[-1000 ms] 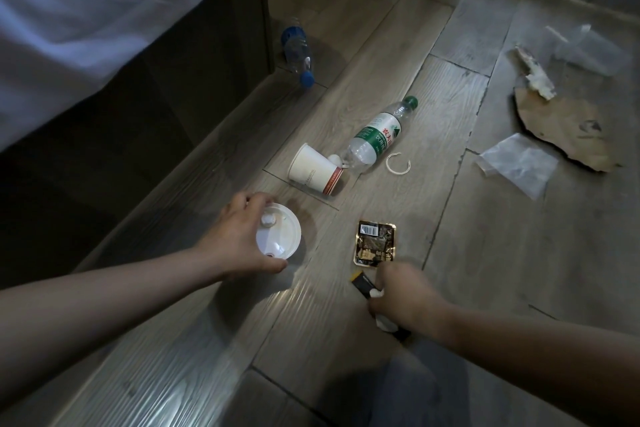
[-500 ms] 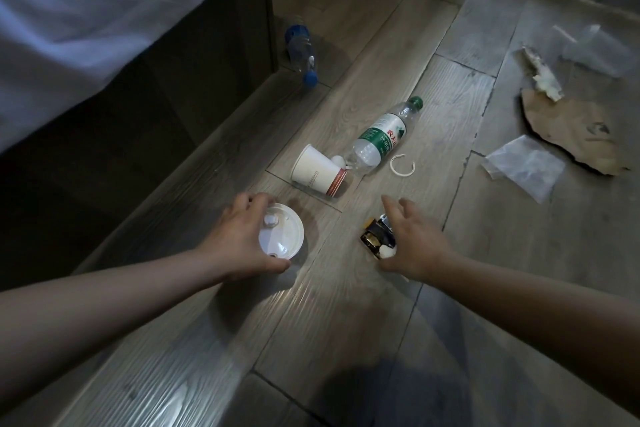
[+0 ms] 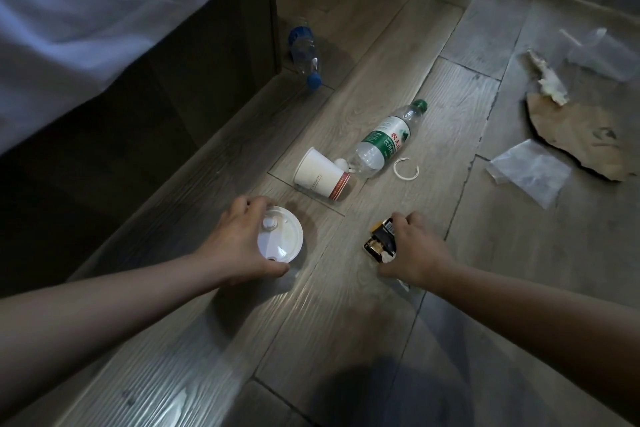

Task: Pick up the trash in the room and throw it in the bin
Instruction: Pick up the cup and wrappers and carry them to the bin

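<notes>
Both forearms reach in from the bottom corners of the view, low over the wooden floor [image 3: 346, 305]. The left hand [image 3: 239, 243] is palm down and turned toward 3 o'clock. Its fingers curl over the far rim of a round white lid [image 3: 281, 235] and the thumb presses the near rim, so the lid is gripped across its width. The right hand [image 3: 415, 250] is knuckles up, with its fingers bent narrow and hooked over the far end of a crumpled black packet [image 3: 379, 240], which it holds at the hand's 9 o'clock; whether the packet is lifted off the floor I cannot tell.

The remaining trash lies on the floor. At 12 o'clock from the hands, a paper cup [image 3: 320, 174] lies on its side, touching a green-capped bottle [image 3: 384, 142], with a white ring [image 3: 406, 168] just beside it. A blue-capped bottle [image 3: 304, 52] lies at 11 o'clock by the bed [image 3: 86, 10]. At 2 o'clock are a clear wrapper [image 3: 530, 170], torn brown paper [image 3: 588, 139] and a crumpled tissue [image 3: 550, 80].
</notes>
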`<action>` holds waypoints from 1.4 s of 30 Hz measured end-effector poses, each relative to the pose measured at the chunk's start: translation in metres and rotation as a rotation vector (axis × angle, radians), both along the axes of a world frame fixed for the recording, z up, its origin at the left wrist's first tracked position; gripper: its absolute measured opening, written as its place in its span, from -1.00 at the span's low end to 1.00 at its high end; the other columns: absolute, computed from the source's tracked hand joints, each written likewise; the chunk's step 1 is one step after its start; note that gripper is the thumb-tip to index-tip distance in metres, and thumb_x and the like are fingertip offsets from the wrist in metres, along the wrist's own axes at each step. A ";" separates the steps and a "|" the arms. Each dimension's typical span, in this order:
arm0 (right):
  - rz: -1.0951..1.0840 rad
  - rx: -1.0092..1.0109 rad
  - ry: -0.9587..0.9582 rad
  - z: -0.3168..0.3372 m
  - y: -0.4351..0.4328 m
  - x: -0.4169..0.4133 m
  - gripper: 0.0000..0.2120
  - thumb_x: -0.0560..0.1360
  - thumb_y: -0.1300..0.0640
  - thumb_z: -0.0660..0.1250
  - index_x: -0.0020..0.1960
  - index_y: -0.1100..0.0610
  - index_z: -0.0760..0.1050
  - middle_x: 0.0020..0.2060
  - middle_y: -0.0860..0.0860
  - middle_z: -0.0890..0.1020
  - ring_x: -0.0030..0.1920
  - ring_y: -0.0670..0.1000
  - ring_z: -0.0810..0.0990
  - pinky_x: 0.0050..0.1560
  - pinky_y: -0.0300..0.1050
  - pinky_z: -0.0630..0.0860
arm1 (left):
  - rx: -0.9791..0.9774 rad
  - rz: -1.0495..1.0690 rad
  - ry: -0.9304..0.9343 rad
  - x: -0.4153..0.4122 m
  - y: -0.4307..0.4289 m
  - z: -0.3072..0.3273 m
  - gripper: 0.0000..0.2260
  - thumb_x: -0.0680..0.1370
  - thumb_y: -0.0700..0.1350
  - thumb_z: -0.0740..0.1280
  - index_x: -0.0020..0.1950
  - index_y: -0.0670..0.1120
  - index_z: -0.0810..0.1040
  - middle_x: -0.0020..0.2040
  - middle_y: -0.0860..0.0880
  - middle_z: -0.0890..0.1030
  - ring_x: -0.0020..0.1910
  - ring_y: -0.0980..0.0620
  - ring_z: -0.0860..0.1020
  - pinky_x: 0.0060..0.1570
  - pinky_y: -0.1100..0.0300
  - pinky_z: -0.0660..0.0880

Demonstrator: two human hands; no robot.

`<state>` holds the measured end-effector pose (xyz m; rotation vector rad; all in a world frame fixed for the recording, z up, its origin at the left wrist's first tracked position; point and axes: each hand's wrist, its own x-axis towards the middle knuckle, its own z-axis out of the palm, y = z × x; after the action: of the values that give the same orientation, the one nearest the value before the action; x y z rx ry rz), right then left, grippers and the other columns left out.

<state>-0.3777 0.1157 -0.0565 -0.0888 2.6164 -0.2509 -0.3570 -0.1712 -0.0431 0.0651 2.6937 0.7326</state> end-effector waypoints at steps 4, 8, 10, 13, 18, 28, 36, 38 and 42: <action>0.028 0.005 0.003 -0.002 -0.001 0.006 -0.17 0.30 -0.06 0.48 0.43 0.12 0.16 0.23 0.08 0.35 0.01 0.04 0.47 -0.17 -0.15 0.39 | 0.001 0.005 0.024 0.000 0.003 0.001 -0.16 0.18 0.15 0.56 0.36 0.11 0.23 0.32 0.05 0.22 0.29 -0.05 0.31 0.21 0.08 0.39; 0.034 0.028 0.030 -0.003 0.003 0.004 -0.12 0.25 -0.11 0.50 0.43 0.11 0.17 0.24 0.06 0.29 0.04 0.06 0.49 -0.17 -0.14 0.44 | -0.002 0.003 0.032 0.000 0.003 0.000 -0.18 0.18 0.15 0.56 0.34 0.12 0.23 0.30 0.06 0.22 0.28 -0.04 0.32 0.18 0.10 0.39; 0.015 0.028 0.030 -0.001 0.005 0.000 -0.02 0.22 -0.12 0.52 0.47 0.11 0.09 0.29 0.08 0.28 0.08 0.08 0.49 -0.17 -0.14 0.44 | 0.001 0.001 0.029 0.000 0.003 -0.001 -0.17 0.17 0.16 0.56 0.33 0.13 0.24 0.30 0.06 0.22 0.28 -0.04 0.32 0.20 0.09 0.40; 0.019 0.019 0.026 -0.002 0.004 0.000 0.02 0.25 -0.09 0.53 0.51 0.08 0.00 0.31 0.10 0.28 0.10 0.08 0.48 -0.17 -0.16 0.44 | 0.009 0.001 0.014 0.000 0.002 0.000 -0.16 0.18 0.15 0.57 0.34 0.12 0.23 0.32 0.06 0.21 0.29 -0.04 0.30 0.20 0.07 0.40; 0.021 0.051 0.004 0.000 0.001 -0.008 -0.08 0.21 -0.11 0.54 0.41 0.11 0.16 0.19 0.10 0.33 -0.06 0.02 0.41 -0.18 -0.14 0.46 | 0.013 0.003 0.010 -0.001 0.002 0.000 -0.16 0.19 0.15 0.57 0.36 0.12 0.22 0.33 0.05 0.21 0.32 -0.03 0.28 0.20 0.10 0.38; 0.119 0.096 0.057 -0.001 0.011 -0.006 -0.29 0.24 -0.15 0.47 0.25 0.14 0.32 0.09 0.04 0.35 -0.09 0.01 0.42 -0.25 -0.17 0.37 | 0.012 0.016 -0.002 0.000 -0.003 0.002 -0.14 0.18 0.16 0.57 0.36 0.13 0.21 0.34 0.04 0.21 0.33 -0.06 0.28 0.22 0.04 0.41; 0.098 0.043 0.035 -0.003 0.020 0.002 -0.27 0.23 -0.17 0.47 0.26 0.15 0.31 0.10 0.06 0.39 0.02 0.07 0.48 -0.11 -0.15 0.42 | 0.001 0.005 0.017 0.002 0.001 0.006 -0.14 0.18 0.16 0.57 0.35 0.12 0.20 0.35 0.04 0.20 0.33 -0.06 0.29 0.21 0.07 0.40; 0.097 0.026 0.019 -0.002 0.021 0.006 -0.24 0.24 -0.18 0.47 0.28 0.14 0.29 0.12 0.05 0.37 0.01 0.04 0.49 -0.09 -0.13 0.47 | -0.004 0.003 0.009 0.002 0.000 0.007 -0.13 0.18 0.17 0.57 0.36 0.12 0.20 0.35 0.04 0.19 0.33 -0.06 0.29 0.21 0.06 0.42; 0.077 0.050 0.037 0.001 0.024 0.006 -0.24 0.21 -0.19 0.50 0.24 0.15 0.31 0.09 0.05 0.37 0.00 0.06 0.49 -0.06 -0.14 0.46 | -0.005 -0.001 0.011 0.002 0.001 0.009 -0.15 0.18 0.16 0.58 0.34 0.11 0.21 0.35 0.03 0.20 0.32 -0.06 0.30 0.19 0.08 0.42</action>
<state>-0.3714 0.1398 -0.0559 -0.1776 2.6478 -0.1583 -0.3547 -0.1699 -0.0337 0.0696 2.7053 0.7279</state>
